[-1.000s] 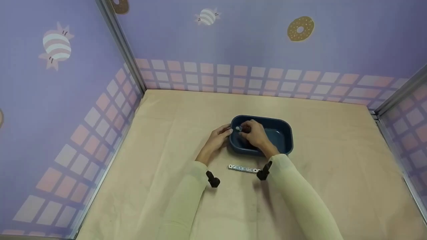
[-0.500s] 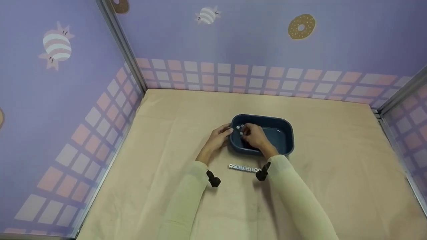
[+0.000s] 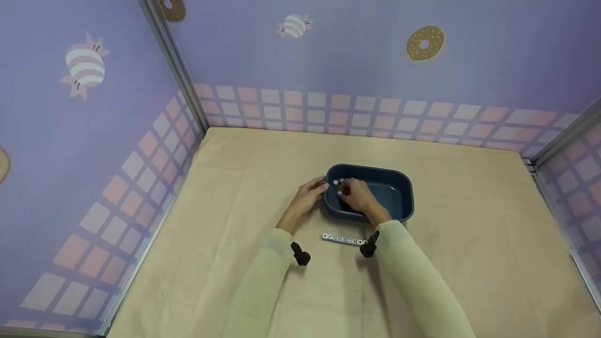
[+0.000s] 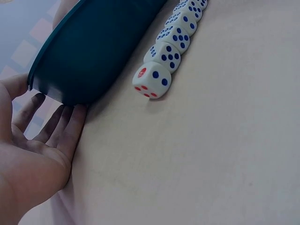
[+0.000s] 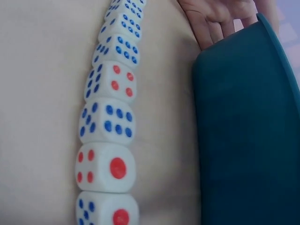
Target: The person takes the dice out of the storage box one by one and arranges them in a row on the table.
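A dark blue rectangular box (image 3: 407, 197) stands on the cloth. At its left end my left hand (image 3: 304, 199) holds the wall, thumb at the rim and fingers against the outside. My right hand (image 3: 359, 195) reaches down into the box's left half, fingers curled. At its fingertips a white die (image 3: 340, 193) appears pinched, though the hand covers part of it. Two more small dice, one of them a white die (image 3: 335, 182), lie beyond the fingers. In front of the box runs a straight row of dice (image 3: 342, 239), touching face to face, with blue and red pips (image 5: 108, 122).
Beige cloth (image 3: 244, 197) covers the table. Purple patterned panels (image 3: 300, 61) enclose the back and sides. A dark wrist camera (image 3: 369, 246) on the right sleeve overlaps the right end of the dice row in the head view.
Inside the box, my right hand has shifted slightly toward the near side, the die at its fingertips shifting with it. Dice it covered earlier now show beyond its fingers. My left hand stays put.
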A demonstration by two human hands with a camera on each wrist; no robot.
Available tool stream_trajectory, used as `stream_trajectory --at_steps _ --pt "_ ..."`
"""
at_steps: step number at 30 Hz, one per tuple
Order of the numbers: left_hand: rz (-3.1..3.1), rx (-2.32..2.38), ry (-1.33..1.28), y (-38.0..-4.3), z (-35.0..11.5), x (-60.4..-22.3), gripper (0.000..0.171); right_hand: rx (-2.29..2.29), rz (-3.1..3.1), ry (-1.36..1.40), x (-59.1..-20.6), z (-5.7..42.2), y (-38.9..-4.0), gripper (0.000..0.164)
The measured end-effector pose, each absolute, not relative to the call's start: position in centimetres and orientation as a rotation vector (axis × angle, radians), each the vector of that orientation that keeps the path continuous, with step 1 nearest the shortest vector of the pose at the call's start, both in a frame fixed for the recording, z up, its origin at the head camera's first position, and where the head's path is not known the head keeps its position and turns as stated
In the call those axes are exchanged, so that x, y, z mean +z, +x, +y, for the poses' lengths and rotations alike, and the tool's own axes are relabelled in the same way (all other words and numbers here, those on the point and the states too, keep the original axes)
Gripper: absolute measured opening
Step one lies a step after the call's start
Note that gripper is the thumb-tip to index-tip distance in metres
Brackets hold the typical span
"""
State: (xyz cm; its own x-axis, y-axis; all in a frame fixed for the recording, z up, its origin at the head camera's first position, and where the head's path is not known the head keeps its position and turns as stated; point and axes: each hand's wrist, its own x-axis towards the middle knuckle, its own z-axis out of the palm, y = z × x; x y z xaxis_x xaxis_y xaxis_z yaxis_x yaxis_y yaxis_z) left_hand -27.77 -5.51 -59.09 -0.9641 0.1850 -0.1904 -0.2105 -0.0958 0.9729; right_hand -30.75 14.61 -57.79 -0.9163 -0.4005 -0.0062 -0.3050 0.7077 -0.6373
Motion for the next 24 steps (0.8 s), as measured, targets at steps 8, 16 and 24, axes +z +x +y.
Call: stream_trajectory --at_steps 8,16,24 --pt "1.872 2.154 -0.029 -27.7 -4.8 -59.3 0.048 -0.930 2.718 -0.545 -57.3 15.4 -30.8 0.015" --pt "1.934 2.115 -0.025 -27.3 -5.0 -59.4 0.048 -0.945 2.614 -0.562 -55.9 16.7 -29.7 0.010" --pt "2.001 2.107 -0.003 -27.7 -5.5 -59.3 0.047 -0.973 2.671 -0.812 -52.1 18.5 -27.3 0.008"
